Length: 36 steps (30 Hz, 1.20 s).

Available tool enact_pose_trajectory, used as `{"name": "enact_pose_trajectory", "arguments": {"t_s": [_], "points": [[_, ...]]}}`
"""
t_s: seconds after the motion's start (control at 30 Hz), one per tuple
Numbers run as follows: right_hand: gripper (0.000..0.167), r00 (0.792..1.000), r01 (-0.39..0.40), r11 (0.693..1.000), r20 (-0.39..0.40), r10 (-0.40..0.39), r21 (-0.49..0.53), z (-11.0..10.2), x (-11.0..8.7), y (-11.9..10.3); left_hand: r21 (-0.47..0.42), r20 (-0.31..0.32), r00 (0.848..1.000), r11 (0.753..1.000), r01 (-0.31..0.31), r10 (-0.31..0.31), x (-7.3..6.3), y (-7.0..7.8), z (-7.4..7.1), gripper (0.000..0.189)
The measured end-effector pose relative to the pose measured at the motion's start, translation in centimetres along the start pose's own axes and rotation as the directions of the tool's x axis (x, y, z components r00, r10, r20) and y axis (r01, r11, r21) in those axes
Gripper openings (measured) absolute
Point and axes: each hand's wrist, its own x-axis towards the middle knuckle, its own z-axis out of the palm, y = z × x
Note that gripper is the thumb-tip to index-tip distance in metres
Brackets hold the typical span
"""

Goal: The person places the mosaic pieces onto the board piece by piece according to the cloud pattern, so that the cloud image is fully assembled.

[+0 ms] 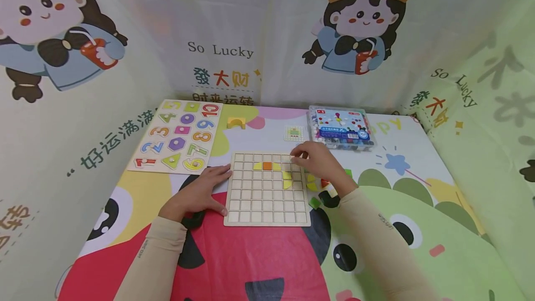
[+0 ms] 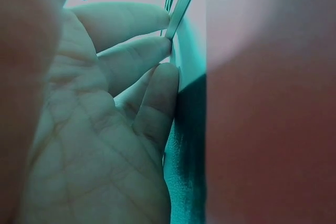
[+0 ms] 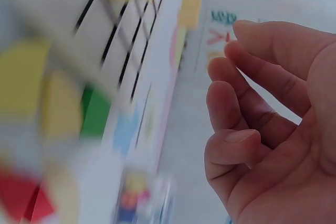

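A pale wooden grid board (image 1: 257, 206) lies on the table between the two hands. In its upper rows sit an orange square tile (image 1: 267, 166), yellow rounded tiles (image 1: 277, 166) on either side of it, and more yellow tiles (image 1: 287, 183) lower right. My left hand (image 1: 205, 189) rests at the board's left edge, fingertips (image 2: 163, 48) touching the rim. Over the upper right corner hovers my right hand (image 1: 319, 159). Its fingers (image 3: 223, 98) are loosely bent, thumb near the index fingertip, and nothing shows between them. Loose yellow, red and green tiles (image 1: 314, 203) lie partly hidden beneath that forearm.
A number puzzle board (image 1: 166, 165) lies at the back left, beside a yellow arch block (image 1: 236, 122). At the back right stands a clear plastic box (image 1: 340, 127) of small parts, with a small pattern card (image 1: 294, 133) left of it. Printed curtains enclose the table.
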Motion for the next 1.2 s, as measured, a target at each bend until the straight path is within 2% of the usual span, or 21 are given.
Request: {"name": "enact_pose_trajectory", "arguments": {"t_s": [0.23,0.4,0.5,0.7,1.07,1.2], "points": [[0.020,0.993,-0.111,0.992,0.027,0.112,-0.053,-1.3,-3.6,3.9,-0.015,0.004,1.000,1.000,-0.006,0.006,0.1,0.0,0.0,0.111],[0.017,0.992,-0.092,0.993,0.084,0.099,-0.079,-0.9,-4.8,5.4,0.004,0.007,1.000,1.000,-0.012,0.012,-0.1,-0.1,0.0,0.107],[0.017,0.994,-0.048,0.997,0.091,0.054,-0.064,-0.6,-5.0,5.8,0.006,0.004,1.000,1.000,-0.016,0.016,0.0,-0.2,0.0,0.107],[0.017,0.993,0.084,0.990,0.089,-0.074,-0.112,0.2,-4.7,6.4,-0.006,0.002,1.000,1.000,-0.020,0.020,0.1,-0.1,0.0,0.107],[0.020,0.990,0.093,0.986,0.122,-0.076,-0.141,0.6,-4.1,5.9,-0.015,0.002,1.000,1.000,-0.001,0.001,0.1,0.0,0.0,0.108],[0.018,0.990,0.072,0.986,0.133,-0.052,-0.148,0.7,-3.8,5.8,-0.016,0.002,1.000,1.000,0.003,-0.003,0.1,0.1,0.0,0.108]]}}
